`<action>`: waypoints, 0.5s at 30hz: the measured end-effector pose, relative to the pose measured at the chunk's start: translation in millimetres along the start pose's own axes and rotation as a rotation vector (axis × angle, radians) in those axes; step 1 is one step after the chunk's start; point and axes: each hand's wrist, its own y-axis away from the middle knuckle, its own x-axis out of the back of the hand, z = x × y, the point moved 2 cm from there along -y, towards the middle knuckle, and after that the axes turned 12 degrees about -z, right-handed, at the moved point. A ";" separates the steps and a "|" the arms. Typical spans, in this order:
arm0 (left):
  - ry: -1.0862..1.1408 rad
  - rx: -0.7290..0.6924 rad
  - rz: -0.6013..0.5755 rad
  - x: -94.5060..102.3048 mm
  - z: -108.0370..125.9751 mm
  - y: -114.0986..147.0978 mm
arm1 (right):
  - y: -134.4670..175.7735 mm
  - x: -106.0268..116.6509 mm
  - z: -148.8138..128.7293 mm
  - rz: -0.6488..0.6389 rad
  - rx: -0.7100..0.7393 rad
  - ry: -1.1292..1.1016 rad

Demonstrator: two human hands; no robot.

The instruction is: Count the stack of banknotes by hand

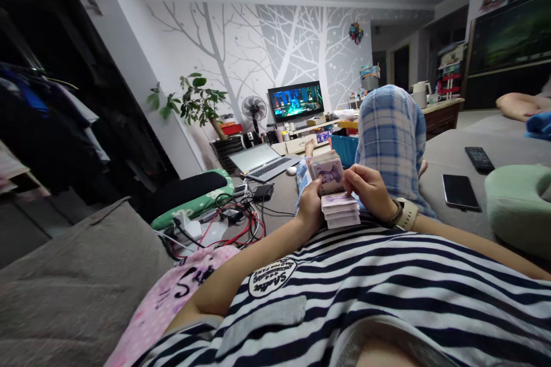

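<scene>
The left hand grips an upright fan of banknotes directly above the stacked banknotes lying on the striped shirt. The right hand, just right of the stack, pinches the fan's right edge.

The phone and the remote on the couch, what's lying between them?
Nothing: the head view shows bare grey couch between the phone and the remote.

Tree-mural wall, lit television, grey sofa.
</scene>
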 end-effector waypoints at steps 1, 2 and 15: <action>-0.015 0.006 -0.023 0.2 -0.3 0.8 | -0.9 1.1 1.4 0.032 -0.011 0.014; -0.031 0.011 -0.051 0.2 -0.7 1.5 | -1.8 2.5 3.3 0.063 -0.024 0.023; -0.114 0.018 -0.074 -1.7 1.6 4.1 | -7.1 5.7 11.9 0.110 -0.090 0.048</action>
